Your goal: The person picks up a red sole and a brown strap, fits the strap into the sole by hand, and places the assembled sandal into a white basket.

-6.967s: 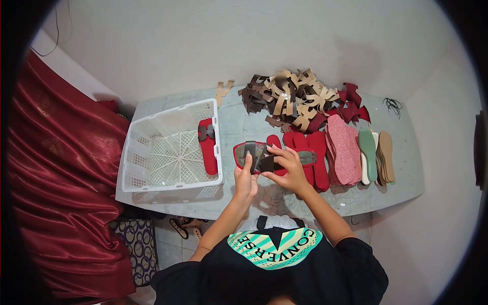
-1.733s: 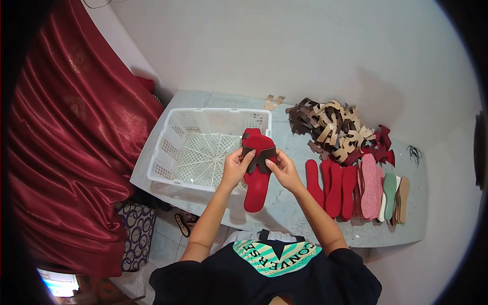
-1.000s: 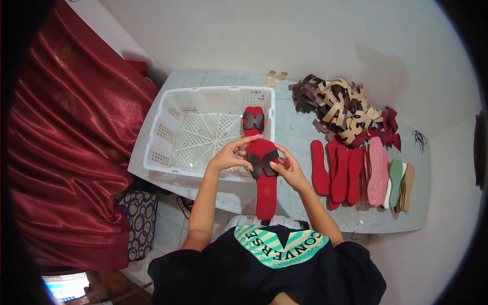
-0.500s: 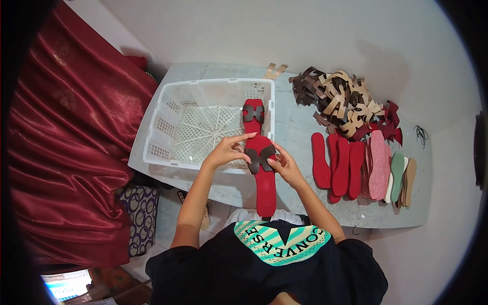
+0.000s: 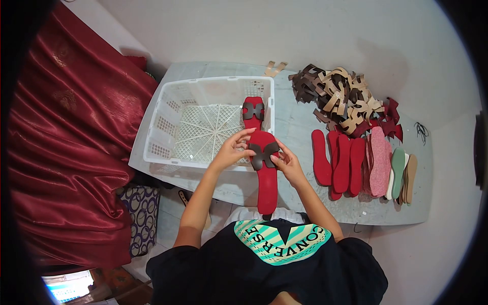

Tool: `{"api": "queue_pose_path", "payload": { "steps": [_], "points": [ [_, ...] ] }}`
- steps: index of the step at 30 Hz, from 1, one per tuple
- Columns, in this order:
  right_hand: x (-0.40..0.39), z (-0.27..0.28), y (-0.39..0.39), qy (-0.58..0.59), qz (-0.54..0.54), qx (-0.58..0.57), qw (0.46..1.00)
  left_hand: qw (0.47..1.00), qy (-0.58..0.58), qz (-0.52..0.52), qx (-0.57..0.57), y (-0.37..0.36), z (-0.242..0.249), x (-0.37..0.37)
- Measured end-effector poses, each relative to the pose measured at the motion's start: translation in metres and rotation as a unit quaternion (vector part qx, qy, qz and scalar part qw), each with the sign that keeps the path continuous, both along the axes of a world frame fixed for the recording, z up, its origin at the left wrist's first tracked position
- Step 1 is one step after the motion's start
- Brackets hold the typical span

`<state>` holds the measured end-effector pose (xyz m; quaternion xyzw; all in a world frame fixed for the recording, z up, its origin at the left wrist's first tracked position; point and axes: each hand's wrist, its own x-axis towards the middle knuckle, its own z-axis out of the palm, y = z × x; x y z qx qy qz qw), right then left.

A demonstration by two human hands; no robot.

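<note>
Between my hands is a red sandal (image 5: pixel 268 190) with a dark brown H-shaped strap (image 5: pixel 263 155) across its wide front part. My left hand (image 5: pixel 235 150) pinches the left side, thumb on the strap end and fingers near the toe edge. On the right side, my right hand (image 5: pixel 288 164) grips the sandal with its thumb pressed on the strap; its other fingers are partly hidden underneath. Just beyond, a second red sandal (image 5: pixel 253 123) with a dark strap rests at the right side of the white plastic basket (image 5: pixel 207 81).
Red insoles (image 5: pixel 321 160) lie in a row on the table (image 5: pixel 295 122), beside pink (image 5: pixel 378 162), green (image 5: pixel 398 173) and tan ones (image 5: pixel 412 175). Behind them is a heap of cut straps (image 5: pixel 340 96). A black cord (image 5: pixel 421 132) lies at the right. Red curtain (image 5: pixel 76 152) hangs left.
Both hands and the held sandal have shifted slightly away from my body and to the right. My left fingers have moved up off the sandal's face towards its toe edge.
</note>
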<state>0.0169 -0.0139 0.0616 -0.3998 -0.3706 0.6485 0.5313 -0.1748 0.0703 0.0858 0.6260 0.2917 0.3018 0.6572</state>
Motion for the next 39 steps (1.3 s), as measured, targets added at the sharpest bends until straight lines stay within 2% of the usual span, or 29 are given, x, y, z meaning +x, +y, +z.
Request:
{"api": "queue_pose_path", "payload": {
  "steps": [2,3,5,6,10,12,14,16,19,23,25,27,32,34,36,39],
  "points": [
    [0.002,0.001,0.0,0.002,-0.007,-0.016,1.0,0.99,-0.077,0.088,-0.083,-0.019,0.002,0.014],
    [0.002,0.004,-0.002,0.009,-0.012,-0.02,1.0,0.99,-0.077,0.086,-0.084,-0.026,-0.002,0.014],
    [0.003,0.008,-0.004,0.016,-0.017,-0.024,0.999,0.977,-0.095,0.05,-0.187,-0.036,-0.011,0.015],
    [0.003,0.008,-0.004,0.012,-0.018,-0.023,0.999,0.975,-0.06,0.066,-0.203,-0.041,-0.014,0.016],
    [0.003,-0.001,0.001,-0.039,0.005,-0.014,0.999,0.974,-0.035,0.117,-0.193,-0.046,-0.017,0.023],
    [0.004,-0.001,0.003,-0.036,0.01,0.007,0.999,0.978,-0.073,0.141,-0.133,-0.045,-0.018,0.028],
    [0.006,0.007,0.003,-0.034,0.013,0.028,0.999,0.98,-0.071,0.135,-0.13,-0.044,-0.015,0.029],
    [0.007,0.014,-0.001,-0.049,0.041,-0.039,0.997,0.98,-0.069,0.132,-0.129,-0.045,-0.015,0.029],
    [0.007,0.005,-0.002,-0.085,0.026,0.002,0.996,0.981,-0.066,0.131,-0.127,-0.045,-0.019,0.029],
    [0.013,0.006,0.001,-0.088,0.06,-0.001,0.994,0.979,-0.065,0.117,-0.153,-0.043,-0.018,0.028],
    [0.017,0.014,0.001,-0.071,0.129,-0.009,0.989,0.979,-0.061,0.118,-0.155,-0.044,-0.015,0.025],
    [0.023,0.018,0.002,-0.067,0.155,-0.016,0.986,0.984,-0.048,0.071,-0.159,-0.041,-0.012,0.022],
    [0.027,0.016,0.009,-0.088,0.19,-0.027,0.977,0.976,-0.098,0.118,-0.153,-0.044,-0.004,0.03],
    [0.026,0.007,0.007,-0.028,0.196,-0.045,0.979,0.976,-0.099,0.119,-0.152,-0.042,-0.01,0.028],
    [0.027,0.004,0.006,-0.027,0.194,-0.053,0.979,0.986,-0.059,0.044,-0.153,-0.037,-0.014,0.02],
    [0.028,0.004,0.007,-0.031,0.199,-0.054,0.978,0.986,-0.035,0.015,-0.161,-0.031,-0.012,0.018]
  ]
}}
